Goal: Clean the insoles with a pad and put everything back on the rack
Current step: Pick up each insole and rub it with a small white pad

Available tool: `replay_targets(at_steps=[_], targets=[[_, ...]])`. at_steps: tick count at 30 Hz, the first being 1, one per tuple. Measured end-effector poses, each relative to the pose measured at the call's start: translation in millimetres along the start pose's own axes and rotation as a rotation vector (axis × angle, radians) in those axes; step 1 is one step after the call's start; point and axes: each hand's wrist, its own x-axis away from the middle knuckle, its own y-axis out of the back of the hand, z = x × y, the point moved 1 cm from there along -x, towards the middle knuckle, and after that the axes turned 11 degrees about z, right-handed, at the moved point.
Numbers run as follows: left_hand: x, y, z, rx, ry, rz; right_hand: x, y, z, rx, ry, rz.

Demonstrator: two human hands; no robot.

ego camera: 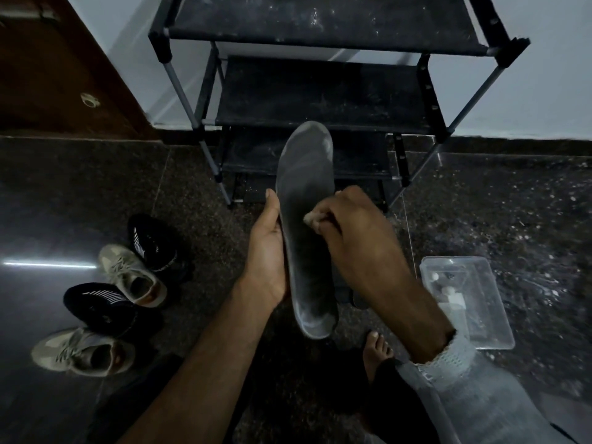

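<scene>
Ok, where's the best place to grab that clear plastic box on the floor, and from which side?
Probably the near long rim of the clear plastic box, coming from above with the right hand. It lies open-topped on the floor beside that arm, and its thin raised rim suits a pinch.

The left forearm reaches up from the lower middle, bare to the wrist. The left hand [269, 251] is turned with its palm to the right, the thumb pointing up along the left edge of a grey insole [306, 219], the fingers curled behind it and hidden. The right forearm comes in from the lower right with a pale knitted sleeve [448, 357] pushed back above the wrist. The right hand [355, 229] is bent at the wrist, its fingertips bunched and pinching a small pale pad [310, 218] against the insole's face.
</scene>
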Motion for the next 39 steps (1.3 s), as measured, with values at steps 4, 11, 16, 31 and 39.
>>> replay_targets(at_steps=[4, 11, 16, 31, 39], targets=[[0, 0, 0, -0.031, 0.001, -0.028, -3, 0, -6, 0.029, -0.001, -0.062], [1, -1, -4, 0.035, 0.074, 0.069, 5, 0, 10, -0.060, 0.168, 0.338], [2, -2, -1, -0.014, 0.056, 0.022, 0, -10, 2, 0.022, 0.081, -0.025], [0, -2, 0, -0.011, 0.013, -0.001, -3, 1, -5, 0.063, 0.033, -0.071], [2, -3, -7, 0.092, 0.071, 0.045, 1, 6, -2, 0.000, 0.150, 0.361]])
